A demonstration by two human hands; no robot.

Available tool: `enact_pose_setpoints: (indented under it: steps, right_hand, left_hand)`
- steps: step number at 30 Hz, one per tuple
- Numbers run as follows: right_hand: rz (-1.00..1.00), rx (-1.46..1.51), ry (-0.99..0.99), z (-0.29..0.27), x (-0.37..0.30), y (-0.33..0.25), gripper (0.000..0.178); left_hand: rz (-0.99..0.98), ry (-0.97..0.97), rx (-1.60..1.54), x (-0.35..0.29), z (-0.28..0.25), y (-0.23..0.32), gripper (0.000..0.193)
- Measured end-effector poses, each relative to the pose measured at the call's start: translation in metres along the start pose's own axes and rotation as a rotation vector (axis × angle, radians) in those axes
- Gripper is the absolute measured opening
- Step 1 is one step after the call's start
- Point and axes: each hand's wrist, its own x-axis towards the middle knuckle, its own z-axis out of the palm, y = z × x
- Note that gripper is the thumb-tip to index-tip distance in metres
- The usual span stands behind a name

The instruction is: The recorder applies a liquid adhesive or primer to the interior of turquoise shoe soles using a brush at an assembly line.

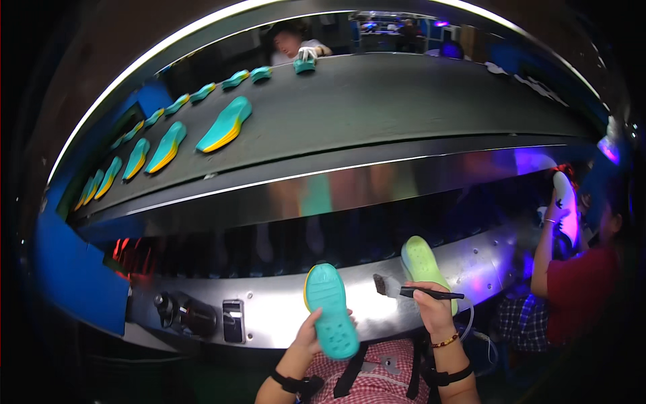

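Note:
A teal shoe sole (330, 303) with a yellow side edge is upright in front of me, its long face turned toward the camera. My left hand (309, 332) grips it by the lower part, with some fingers hidden behind. In my right hand (437, 314) is a brush (406, 291), its black handle lying across the fingers and its dark bristles pointing left. The bristles are apart from the teal sole. Just beyond the right hand, a lime-green sole (422, 259) rests on the metal ledge (363, 303), partly covered by the hand and brush handle.
Teal and yellow soles (167, 148) lie in two rows on the dark conveyor belt (350, 108). Across it, a gloved hand (309, 54) touches another. A phone (233, 321) and dark bottle (188, 314) are at left. At right, a person (579, 289) holds a white shoe part (565, 205).

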Motion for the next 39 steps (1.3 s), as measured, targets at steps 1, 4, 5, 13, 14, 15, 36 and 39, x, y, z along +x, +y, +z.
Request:
enact_pose_setpoints:
  steps: [1, 4, 5, 13, 14, 15, 36, 39]
  right_hand:
    - [0.019, 0.000, -0.014, 0.009, -0.002, 0.000, 0.020]
    - [0.052, -0.299, -0.270, 0.041, -0.003, 0.005, 0.022]
    - [0.062, -0.298, -0.285, 0.048, 0.000, 0.010, 0.022]
    - [-0.564, -0.933, -0.382, 0.093, 0.017, 0.030, 0.021]
    - [-0.594, -0.901, -0.456, 0.098, 0.016, 0.033, 0.020]
    - [-0.680, -0.891, -0.512, 0.101, 0.010, 0.030, 0.016]
    - [-0.070, -0.416, -0.718, 0.087, -0.008, -0.031, 0.022]
    - [-0.067, -0.417, -0.483, 0.094, -0.003, -0.030, 0.022]
  left_hand:
    - [0.097, -0.098, -0.008, 0.003, 0.004, -0.008, 0.075]
    - [0.112, -0.224, -0.301, 0.002, 0.005, -0.016, 0.086]
    - [0.109, -0.290, -0.379, 0.002, 0.010, -0.015, 0.090]
    - [0.274, 0.130, -0.174, 0.000, 0.039, -0.022, 0.075]
    - [0.310, 0.109, -0.176, 0.004, 0.031, -0.025, 0.069]
    - [0.317, 0.113, -0.176, 0.007, 0.024, -0.026, 0.069]
    - [0.295, -0.078, -0.122, -0.017, 0.049, 0.003, 0.070]
    - [0.297, -0.320, -0.189, -0.015, 0.051, 0.005, 0.070]
